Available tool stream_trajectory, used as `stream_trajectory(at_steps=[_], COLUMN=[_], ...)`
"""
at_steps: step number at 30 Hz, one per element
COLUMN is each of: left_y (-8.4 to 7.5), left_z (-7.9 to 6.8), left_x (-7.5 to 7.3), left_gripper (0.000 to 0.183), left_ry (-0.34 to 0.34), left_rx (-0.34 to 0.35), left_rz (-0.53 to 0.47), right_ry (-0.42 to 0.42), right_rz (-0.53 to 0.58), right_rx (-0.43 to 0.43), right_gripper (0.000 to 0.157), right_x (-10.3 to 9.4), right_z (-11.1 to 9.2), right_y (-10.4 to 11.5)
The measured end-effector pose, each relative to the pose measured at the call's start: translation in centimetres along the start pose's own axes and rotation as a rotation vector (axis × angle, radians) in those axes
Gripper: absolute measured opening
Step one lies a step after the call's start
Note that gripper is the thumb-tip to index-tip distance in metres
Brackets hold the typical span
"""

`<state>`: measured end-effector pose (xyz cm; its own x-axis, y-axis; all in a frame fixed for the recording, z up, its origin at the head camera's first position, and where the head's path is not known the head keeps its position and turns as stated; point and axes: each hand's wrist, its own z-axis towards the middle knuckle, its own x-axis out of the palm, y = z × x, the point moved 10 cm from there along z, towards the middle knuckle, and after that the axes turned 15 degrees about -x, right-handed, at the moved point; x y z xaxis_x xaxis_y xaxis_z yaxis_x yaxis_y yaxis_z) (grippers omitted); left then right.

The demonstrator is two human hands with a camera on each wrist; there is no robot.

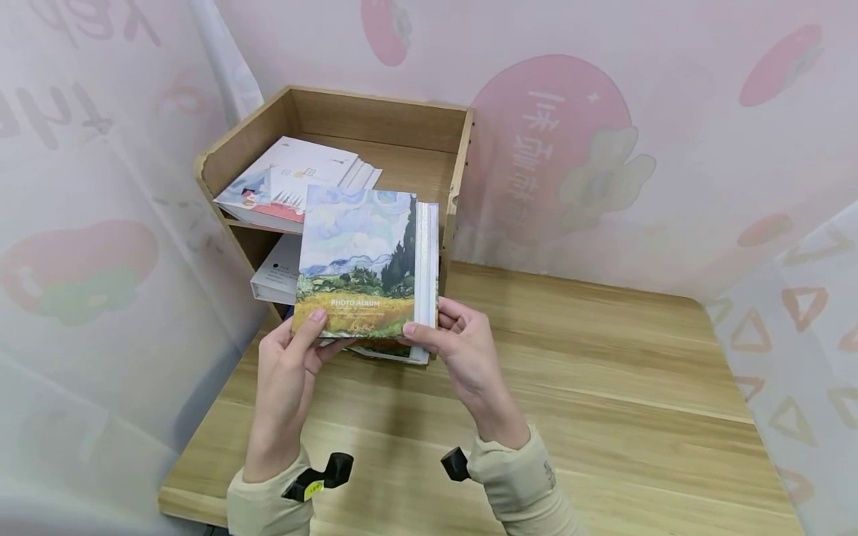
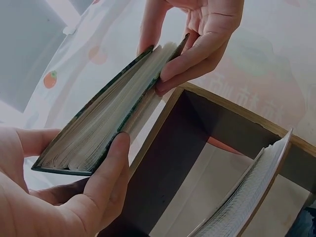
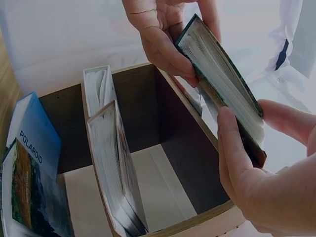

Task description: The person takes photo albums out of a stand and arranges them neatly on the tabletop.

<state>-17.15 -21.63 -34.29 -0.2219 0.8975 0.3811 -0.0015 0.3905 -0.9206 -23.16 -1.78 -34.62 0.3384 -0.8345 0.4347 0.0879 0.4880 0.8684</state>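
A photo album [image 1: 358,253] with a painted landscape cover is held in front of a wooden shelf unit [image 1: 382,110]. My left hand [image 1: 288,365] pinches its lower left corner, thumb on the front cover and fingers behind. At the lower right corner, my right hand [image 1: 472,353] grips it in the same way. Its page edges show between dark green covers in the left wrist view. White albums [image 1: 315,164] with small drawings lie on the top shelf.
On the middle shelf sits another white album [image 1: 276,274], partly hidden. Lower compartments hold a blue album marked POLAROID [image 3: 39,138], a painted-cover album [image 3: 34,192] and a pale-paged album [image 3: 116,173]. The wooden table [image 1: 603,372] extends right; printed curtains [image 1: 670,186] surround it.
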Motion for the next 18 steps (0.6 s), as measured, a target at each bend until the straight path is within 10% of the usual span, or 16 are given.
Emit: stream_trajectory(at_steps=[18], left_y=[-0.46], left_z=[-0.94], left_x=[-0.31], left_gripper=[0.029], left_ry=[-0.037], left_rx=[0.036], left_rz=[-0.085], right_ry=[0.021], right_rz=[-0.077], right_rx=[-0.05], right_gripper=[0.047], right_x=[0.32], right_z=[-0.14], right_y=[0.94])
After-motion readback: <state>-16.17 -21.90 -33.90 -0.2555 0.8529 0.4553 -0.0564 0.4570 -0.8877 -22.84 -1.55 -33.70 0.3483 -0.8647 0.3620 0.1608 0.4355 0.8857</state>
